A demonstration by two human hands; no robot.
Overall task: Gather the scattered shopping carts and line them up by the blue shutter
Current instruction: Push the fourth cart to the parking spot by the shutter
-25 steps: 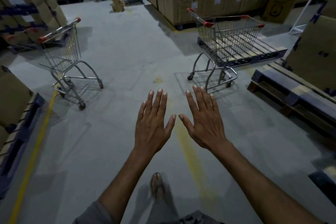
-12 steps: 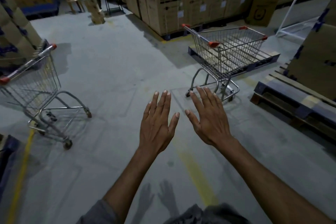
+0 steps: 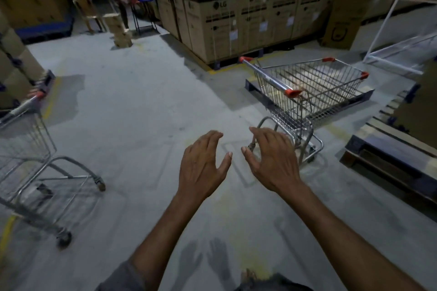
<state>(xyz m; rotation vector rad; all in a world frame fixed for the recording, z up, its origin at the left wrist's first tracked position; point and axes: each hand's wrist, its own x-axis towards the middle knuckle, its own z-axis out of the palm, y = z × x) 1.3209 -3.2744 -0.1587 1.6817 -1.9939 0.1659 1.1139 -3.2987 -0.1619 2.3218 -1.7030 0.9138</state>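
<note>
Nearer now, wire cart [image 3: 312, 92] stands beyond left hand [image 3: 203, 165] and right hand [image 3: 272, 160].

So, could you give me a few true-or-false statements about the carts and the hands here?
1. The left hand and right hand hold nothing. True.
2. The left cart stands apart from the right cart. True.
3. The right cart is loaded with boxes. False: its basket is empty.
4. The left hand grips the left cart's handle. False: it touches no cart.
</note>
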